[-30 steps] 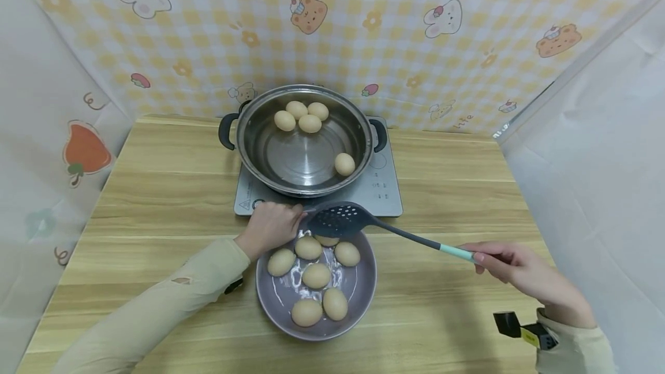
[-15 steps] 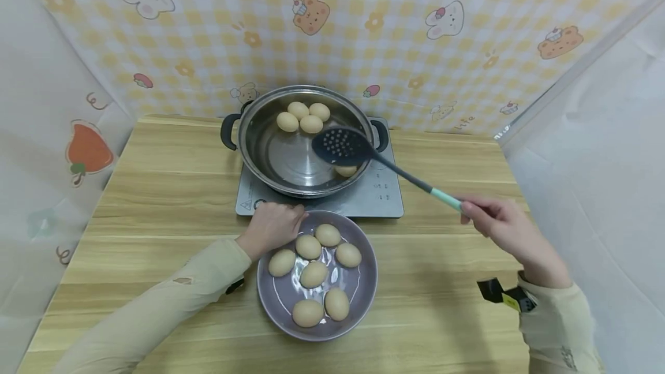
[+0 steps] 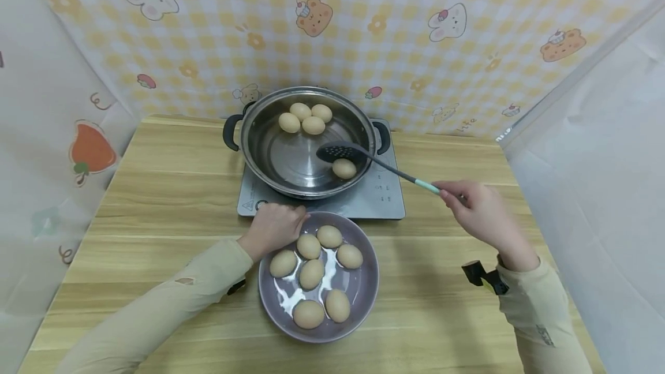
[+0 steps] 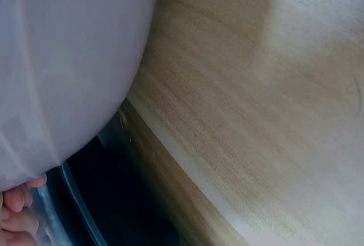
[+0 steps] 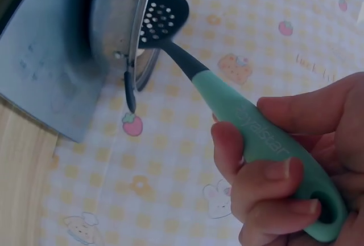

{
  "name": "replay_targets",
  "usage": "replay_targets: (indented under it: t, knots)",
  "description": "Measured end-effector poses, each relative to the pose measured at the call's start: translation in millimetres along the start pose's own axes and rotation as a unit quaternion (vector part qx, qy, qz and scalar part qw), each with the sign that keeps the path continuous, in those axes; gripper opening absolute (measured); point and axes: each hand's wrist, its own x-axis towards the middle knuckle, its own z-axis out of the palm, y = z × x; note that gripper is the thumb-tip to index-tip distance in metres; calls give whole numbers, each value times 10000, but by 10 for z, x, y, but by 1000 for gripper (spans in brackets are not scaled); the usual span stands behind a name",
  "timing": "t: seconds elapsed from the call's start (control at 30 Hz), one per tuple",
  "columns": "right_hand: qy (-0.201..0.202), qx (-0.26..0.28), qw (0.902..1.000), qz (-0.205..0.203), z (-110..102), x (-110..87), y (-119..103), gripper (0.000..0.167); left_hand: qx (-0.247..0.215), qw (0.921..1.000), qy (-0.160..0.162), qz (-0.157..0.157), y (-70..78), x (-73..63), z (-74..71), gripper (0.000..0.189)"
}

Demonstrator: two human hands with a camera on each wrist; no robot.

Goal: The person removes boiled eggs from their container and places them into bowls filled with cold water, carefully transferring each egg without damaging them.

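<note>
My right hand (image 3: 480, 212) grips the mint-green handle (image 5: 256, 126) of a dark slotted skimmer (image 3: 340, 150). The skimmer's holed head is inside the steel pot (image 3: 305, 192), right behind a lone egg (image 3: 344, 169) near the pot's right wall. Several more eggs (image 3: 313, 126) sit clustered at the back of the pot. My left hand (image 3: 274, 227) holds the upper left rim of a purple bowl (image 3: 371, 299), its fingertips (image 4: 16, 199) against the bowl's outer wall. Several brown eggs (image 3: 312, 274) lie spread out in the bowl.
The pot stands on a grey induction cooker (image 3: 392, 204), its black handles (image 3: 383, 137) jutting left and right. Bowl and cooker share a wooden table (image 3: 171, 189). A yellow checked cloth (image 3: 343, 51) hangs behind, with white sheets (image 3: 597, 149) on both sides.
My right hand has moved forward and left, carrying the skimmer from above the bowl into the pot. The lone egg has shifted slightly. My left hand stays at the bowl's rim.
</note>
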Motion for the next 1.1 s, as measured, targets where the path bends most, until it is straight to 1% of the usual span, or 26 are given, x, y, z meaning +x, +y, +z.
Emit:
replay_targets:
  t: [0.1,0.23,0.33,0.5,0.73,0.83,1.0,1.1]
  knots:
    - [-119,-126,9999,-3,1,-44,-54,27,1,10000,3,-13,1,1,7,30]
    - [-81,-304,9995,-90,22,-80,-114,25,-19,10000,2,-26,2,4,14,29]
    - [-189,-273,9994,-108,37,-93,-149,25,-18,10000,3,-25,7,5,15,29]
    - [-558,61,9980,-295,81,-80,-197,25,-3,10000,-11,-36,9,5,-1,28]
    - [-735,542,9947,-479,186,-19,-260,23,41,10000,-22,-23,2,6,3,28]
    - [-840,726,9926,-490,223,8,-268,23,59,10000,-19,-25,2,8,1,28]
    - [-1057,1080,9878,-375,274,55,-257,24,80,9999,-114,-33,5,9,-9,28]
    - [-1262,1503,9803,-230,306,81,-230,23,67,9999,-98,-20,5,8,-10,28]
